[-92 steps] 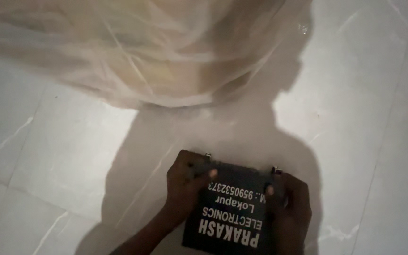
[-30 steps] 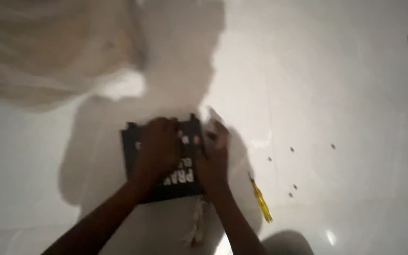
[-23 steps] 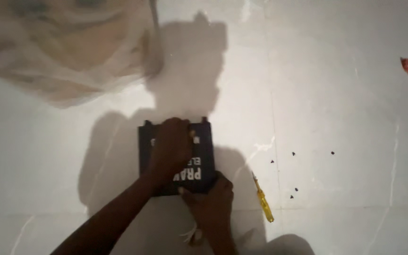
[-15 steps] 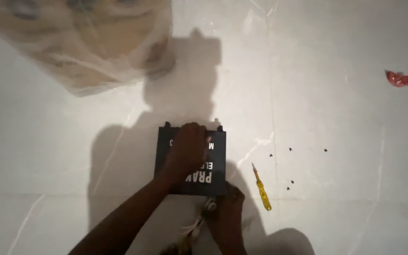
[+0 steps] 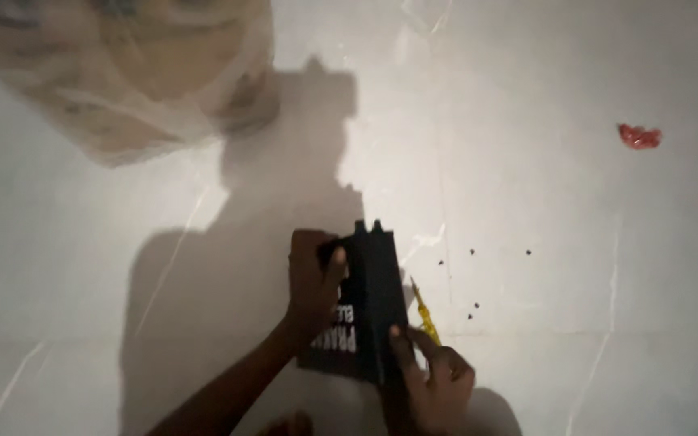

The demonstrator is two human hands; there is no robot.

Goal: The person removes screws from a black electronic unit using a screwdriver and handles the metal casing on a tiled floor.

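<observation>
On the pale marble floor [image 5: 567, 202], the black box [image 5: 365, 307], flat a moment ago, now stands tipped on edge, left hand [image 5: 313, 282] gripping its face, right hand [image 5: 438, 379] its lower corner; yellow screwdriver [image 5: 424, 313] just beside.

The floor [image 5: 575, 97] was pale, glossy marble tile with faint veins. On it stood a black box [image 5: 363, 303] near centre; just at its three o'clock lay a yellow screwdriver [image 5: 425, 313]. Small dark screws [image 5: 473, 307] were scattered further toward three o'clock, a red scrap [image 5: 638, 136] at two o'clock, and a netted bundle [image 5: 131, 69] at eleven o'clock.
</observation>
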